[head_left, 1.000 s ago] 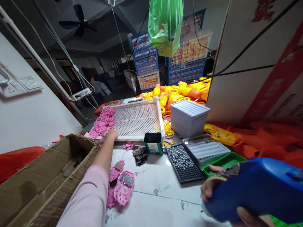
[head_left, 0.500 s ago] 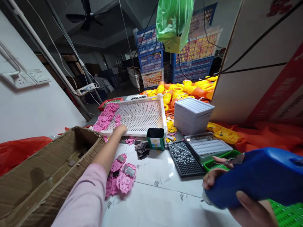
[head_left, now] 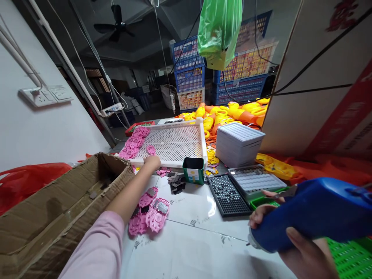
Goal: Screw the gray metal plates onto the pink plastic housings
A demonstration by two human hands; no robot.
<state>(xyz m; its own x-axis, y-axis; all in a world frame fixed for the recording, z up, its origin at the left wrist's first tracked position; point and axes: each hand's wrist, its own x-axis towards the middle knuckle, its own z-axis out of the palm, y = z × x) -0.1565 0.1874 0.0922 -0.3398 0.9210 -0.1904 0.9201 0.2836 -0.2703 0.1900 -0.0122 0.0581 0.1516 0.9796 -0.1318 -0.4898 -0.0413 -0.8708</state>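
Observation:
My left hand (head_left: 152, 162) reaches over the front rim of a white perforated tray (head_left: 174, 163). Its fingers are mostly hidden behind the back of the hand. Just beyond them a single pink plastic piece (head_left: 150, 150) lies on the tray floor, and a heap of pink pieces (head_left: 134, 143) fills the tray's left side. My right hand (head_left: 302, 244) grips a blue electric screwdriver (head_left: 314, 213), its tip pointing down left above the table. Pink plastic casings (head_left: 157, 214) with grey metal plates lie piled on the table below my left forearm.
A cardboard box (head_left: 66, 197) stands at the left. Dark flat pieces (head_left: 176, 182) lie beside a green tin (head_left: 193, 170). A black screw tray (head_left: 228, 193), a light grey tray (head_left: 255, 180) and stacked white trays (head_left: 240, 143) sit at right. A green bag (head_left: 221, 31) hangs overhead.
The view has shifted slightly. The pink piece by my left hand now lies flatter on the tray, a little apart from the fingers. My right hand keeps its hold on the screwdriver.

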